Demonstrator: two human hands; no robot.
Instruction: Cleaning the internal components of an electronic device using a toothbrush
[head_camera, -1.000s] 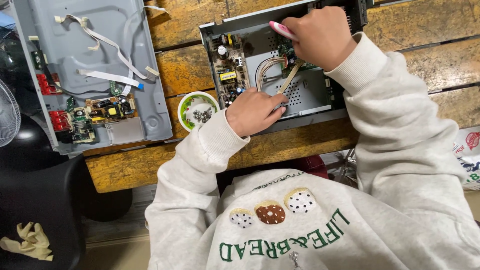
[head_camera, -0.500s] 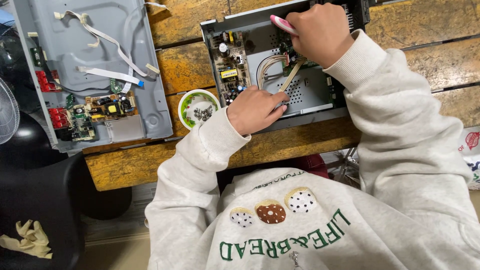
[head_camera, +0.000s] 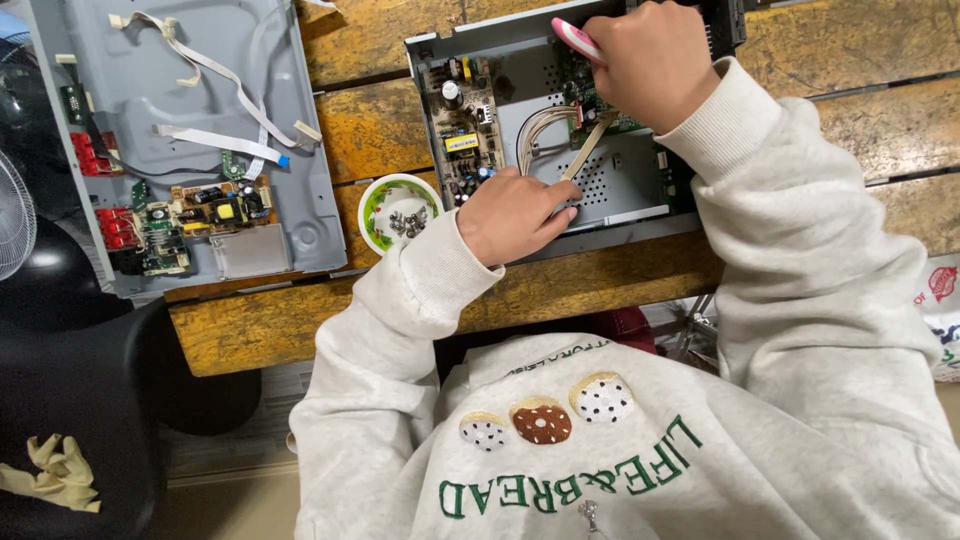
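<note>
Wooden bench (head_camera: 600, 285) bears two opened chassis (head_camera: 625, 190) (head_camera: 200, 150), perhaps screw-filled bowl (head_camera: 395, 205).

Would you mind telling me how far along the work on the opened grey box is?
Done: cover off, loose screws in the small bowl. In hand: the right hand grips a pink-handled tool over the green board; the left hand steadies the chassis. Left: boards and wires still sit inside.

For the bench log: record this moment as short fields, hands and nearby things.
left hand: rests flat on the open grey chassis, fingertips by a flat ribbon cable
right hand: fist closed around a pink-handled tool, over the green board
bowl: green and white, holds small screws, left of chassis
second chassis: opened, far left on wooden bench
</note>
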